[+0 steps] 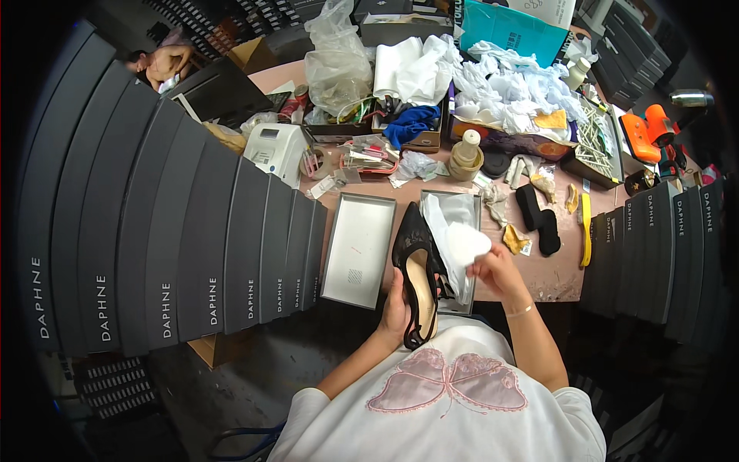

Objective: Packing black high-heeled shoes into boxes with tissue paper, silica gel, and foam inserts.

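Note:
My left hand is wrapped around the side of a black pointed shoe with a beige insole and see-through lacy toe. The shoe's toe points away from me, and its heel end hangs just above my shirt. Between the fingertips of my right hand is a rounded white pad, slightly blurred, to the right of the shoe. Beneath the pad, white tissue paper lies in an open grey shoe box. An open box part with a pale inside rests left of the shoe.
Stacked dark shoe boxes wall off the left, and more boxes stand right. Across the table are a white label printer, a cream bottle, crumpled white paper, black cloths and a yellow strip. Another person sits far left.

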`<state>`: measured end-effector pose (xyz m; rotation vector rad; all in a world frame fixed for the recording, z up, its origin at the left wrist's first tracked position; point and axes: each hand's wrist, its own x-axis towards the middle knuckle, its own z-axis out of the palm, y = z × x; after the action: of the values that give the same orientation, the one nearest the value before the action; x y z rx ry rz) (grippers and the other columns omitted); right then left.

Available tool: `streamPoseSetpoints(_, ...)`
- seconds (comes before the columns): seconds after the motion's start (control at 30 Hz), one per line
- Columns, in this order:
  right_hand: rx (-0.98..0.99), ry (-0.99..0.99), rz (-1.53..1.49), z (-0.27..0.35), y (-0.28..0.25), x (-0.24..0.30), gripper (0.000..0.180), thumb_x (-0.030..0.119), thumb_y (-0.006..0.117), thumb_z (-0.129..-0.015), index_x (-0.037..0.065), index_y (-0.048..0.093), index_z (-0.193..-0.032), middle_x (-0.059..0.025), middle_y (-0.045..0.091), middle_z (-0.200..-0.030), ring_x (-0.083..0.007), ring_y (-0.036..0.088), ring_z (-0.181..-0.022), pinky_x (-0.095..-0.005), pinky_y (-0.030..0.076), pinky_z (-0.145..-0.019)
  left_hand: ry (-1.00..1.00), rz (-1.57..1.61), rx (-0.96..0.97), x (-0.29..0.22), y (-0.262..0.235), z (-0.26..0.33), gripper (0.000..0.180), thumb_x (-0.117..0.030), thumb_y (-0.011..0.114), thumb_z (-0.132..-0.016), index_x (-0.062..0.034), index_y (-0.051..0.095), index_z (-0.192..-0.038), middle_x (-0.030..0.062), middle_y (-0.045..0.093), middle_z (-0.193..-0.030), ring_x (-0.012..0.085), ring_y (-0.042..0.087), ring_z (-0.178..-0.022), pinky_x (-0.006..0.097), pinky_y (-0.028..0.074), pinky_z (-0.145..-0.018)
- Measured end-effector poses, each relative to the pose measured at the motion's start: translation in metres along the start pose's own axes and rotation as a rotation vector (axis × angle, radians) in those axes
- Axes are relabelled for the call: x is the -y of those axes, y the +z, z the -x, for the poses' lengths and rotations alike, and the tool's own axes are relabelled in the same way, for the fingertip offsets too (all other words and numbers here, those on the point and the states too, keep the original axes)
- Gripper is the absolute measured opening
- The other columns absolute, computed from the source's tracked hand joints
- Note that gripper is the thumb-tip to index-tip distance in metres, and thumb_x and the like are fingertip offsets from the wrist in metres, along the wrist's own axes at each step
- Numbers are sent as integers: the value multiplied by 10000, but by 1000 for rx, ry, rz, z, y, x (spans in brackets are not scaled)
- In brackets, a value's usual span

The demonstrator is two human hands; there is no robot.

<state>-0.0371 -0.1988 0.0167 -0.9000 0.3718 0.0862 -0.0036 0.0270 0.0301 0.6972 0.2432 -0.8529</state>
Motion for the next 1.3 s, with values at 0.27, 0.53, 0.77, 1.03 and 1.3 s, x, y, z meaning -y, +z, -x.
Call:
streamPoseSetpoints(0.27, -36, -92, 766, 30, 74, -29, 316, 97, 678, -827, -38, 514, -1059, -86, 613, -788, -136, 583, -569, -272, 477, -526, 138, -153, -189, 8, 8, -11, 373, -93, 508, -925, -85, 412, -1285, 100, 565, -1129, 209, 600, -998, 351, 519, -837)
streamPoseSetpoints(0.53, 204, -642, 1533, 27, 73, -6, 374, 110, 664, -778, 48, 585, -1138, -135, 495, -1233, -287, 524, -1070, -395, 466, -861, 19, -65, -68, 9, -9, -8, 349, -229, 488, -956, -86, 443, -1271, 68, 559, -1166, 180, 571, -1057, 341, 496, -860)
streamPoseSetpoints(0.77, 89, -858, 1773, 8, 86, -23, 167, 164, 637, -727, 121, 615, -886, -11, 571, -825, -189, 544, -863, -344, 386, -750, -40, 44, -28, 2, 16, 0, 599, -552, 442, -945, -50, 464, -1272, 77, 526, -1235, 175, 497, -1153, 331, 398, -986)
streamPoseSetpoints(1.03, 75, -657, 1307, -28, 76, -19, 210, 195, 692, -738, 55, 588, -855, -109, 613, -895, -289, 573, -873, -391, 434, -762, -42, 114, -81, 14, -6, -10, 693, -636, 379, -920, -46, 475, -1271, 131, 572, -1173, 241, 577, -1043, 399, 486, -903)
streamPoseSetpoints(1.3, -251, -282, 1595, -146, -45, -20, 495, 149, 683, -770, 32, 431, -1180, -215, 612, -1020, -408, 607, -898, -481, 495, -715, -276, 459, 169, -27, 3, -9, 926, -716, 370, -868, 77, 376, -1347, 211, 602, -1045, 309, 633, -921, 376, 537, -857)
